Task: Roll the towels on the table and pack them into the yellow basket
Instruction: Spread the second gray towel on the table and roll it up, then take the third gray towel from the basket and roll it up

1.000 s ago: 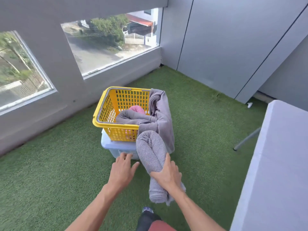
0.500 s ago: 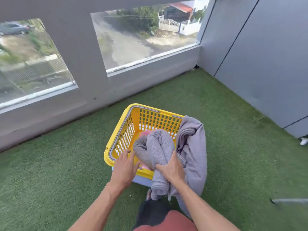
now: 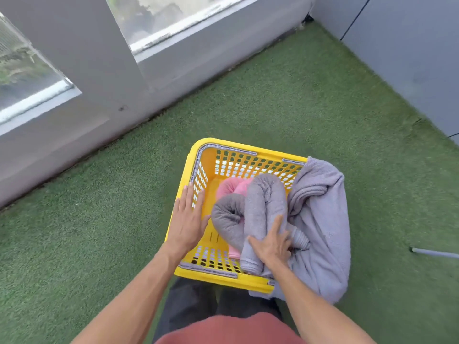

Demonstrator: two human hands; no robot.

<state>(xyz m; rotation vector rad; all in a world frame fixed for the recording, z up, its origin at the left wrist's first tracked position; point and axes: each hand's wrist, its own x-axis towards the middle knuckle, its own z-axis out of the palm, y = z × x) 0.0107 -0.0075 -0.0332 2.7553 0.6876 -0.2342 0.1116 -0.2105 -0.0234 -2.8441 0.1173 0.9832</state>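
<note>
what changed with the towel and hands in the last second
The right hand carried the grey rolled towel from in front of the basket up over its near rim and down inside, beside the other grey roll and on the pink towel. The left hand moved from below the basket to its left rim. The right hand's hold and the loose grey towel over the right side stayed.

Light: soft daylight, bright and even, coming from the windows (image 3: 159,23) at upper left.
Shadows: weak — only a faint one on the grass (image 3: 285,108) beside the yellow basket (image 3: 248,147).
Glare: the window sills look washed out.
Blur: the outside view is smeared.
Distortion: wide-angle — wall lines lean at the edges.
</note>
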